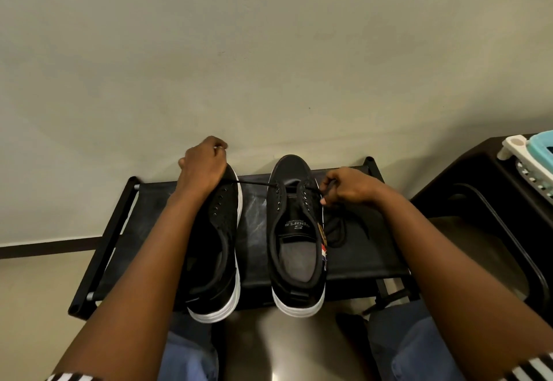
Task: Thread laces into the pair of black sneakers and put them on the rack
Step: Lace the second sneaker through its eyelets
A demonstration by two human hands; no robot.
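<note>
Lacing the right-hand sneaker on the rack

Left of centre I see my left hand (203, 168), fingers curled round one end of the lace (254, 183), above the unlaced sneaker (217, 249). Further right the second sneaker (294, 231) sits on the black rack (254, 231); my right hand (348, 187) pinches the lace's other end, slack piled below.

Toe of the left sneaker (221, 231) behind the left hand (203, 168); lace end inside its curled fingers.
</note>
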